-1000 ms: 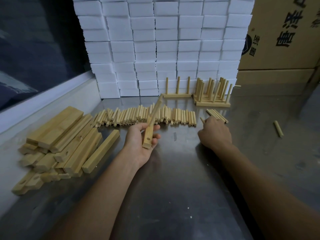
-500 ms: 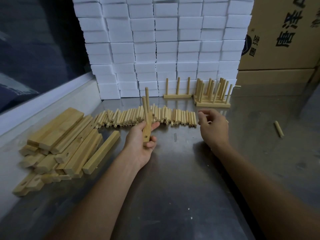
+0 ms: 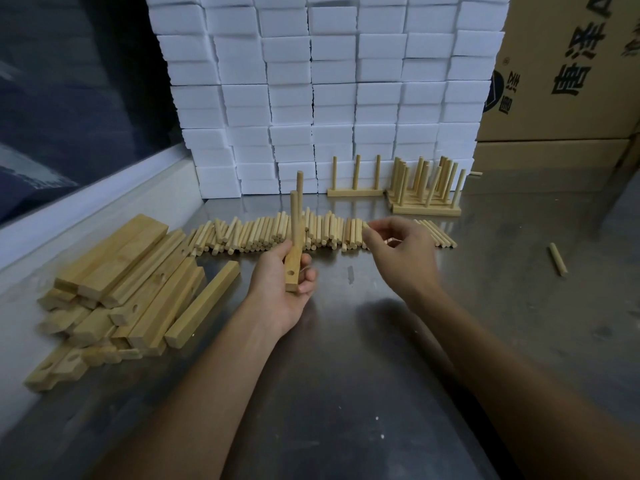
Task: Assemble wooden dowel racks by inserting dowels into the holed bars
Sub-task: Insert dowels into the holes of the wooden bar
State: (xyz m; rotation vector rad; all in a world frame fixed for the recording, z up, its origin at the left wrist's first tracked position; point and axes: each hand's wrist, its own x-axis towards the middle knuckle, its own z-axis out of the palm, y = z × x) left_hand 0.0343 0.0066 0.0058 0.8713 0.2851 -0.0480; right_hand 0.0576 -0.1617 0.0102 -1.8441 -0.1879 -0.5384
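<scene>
Wooden holed bar (image 3: 293,268), gripped in the left hand (image 3: 284,289) with two dowels upright, sits just left of the right hand (image 3: 401,251), whose fingers curl loosely over the dowel row (image 3: 277,232), apparently empty.

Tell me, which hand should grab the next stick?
Probably the right hand: it hovers over the dowel row, holding nothing I can see. The left hand grips the holed bar.
</scene>
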